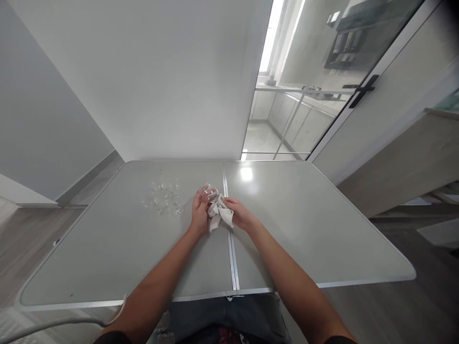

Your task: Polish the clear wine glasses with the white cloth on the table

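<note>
My left hand (pixel 201 210) is closed around a clear, round glass (pixel 209 191), tilted above the middle of the table. Fingers show through its transparent wall. From the right, my right hand (pixel 237 211) pinches a crumpled white cloth (pixel 221 212) that touches the near side of the glass, and its loose ends hang down between both hands. To the left of my left hand, several clear glass pieces (pixel 165 197) stand close together on the table; their outlines are too faint to make out each shape.
The pale grey folding table (pixel 304 229) has a metal seam (pixel 231 258) down its middle and a metal rim. A white wall (pixel 172 86) rises behind it. At the back right is a glass door (pixel 297 86) with a black handle (pixel 363 91). A grey cable (pixel 71 321) runs near my left forearm.
</note>
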{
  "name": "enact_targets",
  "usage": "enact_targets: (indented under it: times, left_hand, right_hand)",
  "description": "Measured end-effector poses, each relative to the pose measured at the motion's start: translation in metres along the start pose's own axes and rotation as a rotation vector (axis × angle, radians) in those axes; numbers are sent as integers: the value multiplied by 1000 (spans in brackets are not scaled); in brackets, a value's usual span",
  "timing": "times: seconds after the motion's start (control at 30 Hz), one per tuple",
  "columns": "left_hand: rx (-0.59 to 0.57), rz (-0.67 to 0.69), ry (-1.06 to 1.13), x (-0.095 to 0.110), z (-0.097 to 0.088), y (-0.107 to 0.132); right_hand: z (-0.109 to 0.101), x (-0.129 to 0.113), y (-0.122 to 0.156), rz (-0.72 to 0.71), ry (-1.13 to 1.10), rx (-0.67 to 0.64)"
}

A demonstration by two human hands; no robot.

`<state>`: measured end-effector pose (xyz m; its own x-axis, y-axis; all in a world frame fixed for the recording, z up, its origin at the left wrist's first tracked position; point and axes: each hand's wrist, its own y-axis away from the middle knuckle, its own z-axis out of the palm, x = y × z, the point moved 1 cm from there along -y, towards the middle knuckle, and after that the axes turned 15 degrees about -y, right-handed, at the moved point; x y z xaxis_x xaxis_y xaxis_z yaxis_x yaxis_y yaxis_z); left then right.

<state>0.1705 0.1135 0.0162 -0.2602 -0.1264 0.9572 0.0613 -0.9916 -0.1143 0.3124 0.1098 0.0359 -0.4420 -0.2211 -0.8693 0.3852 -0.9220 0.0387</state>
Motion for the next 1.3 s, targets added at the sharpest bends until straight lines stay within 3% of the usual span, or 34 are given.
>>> enact_targets:
  times: [0.1, 0.23, 0.37, 0.5, 0.6, 0.67, 0.77, 0.83, 0.97, 1.17, 1.3]
  left_hand:
    - [14, 41, -25, 1, 0, 0]
    - [33, 78, -50, -3, -3, -4]
    - [0, 62, -22, -7, -4, -8]
    - [-47, 99, -14, 0, -3, -6]
    - [-35, 181, 35, 10, -1, -2]
    - [-38, 218, 56, 15, 2, 1]
    - [-75, 229, 35, 19, 6, 5]
    - [-71, 230, 6, 19, 7, 6]
    - [-36, 220, -74, 20, 7, 7]
    - [-58, 245, -118, 20, 9, 11]
    - [-133, 274, -135, 20, 9, 11]
  right_hand:
    - [2, -3, 3, -92, 258, -40]
    - [-2, -1, 0, -328, 627, 92]
    - [-16, 3, -10, -364, 363, 244]
    - [-39, -2, -15, -493, -61, 586]
    - [-48, -9, -13, -598, -96, 733]
    - [-44, -8, -12, -565, -111, 646]
    - [-29, -1, -12, -427, -199, 398]
    - [-21, 6, -12, -403, -154, 319]
    - [-21, 15, -14, -385, 37, 308]
    - [-24, 12, -12, -432, 114, 465]
    - [-22, 9, -12, -398, 16, 371]
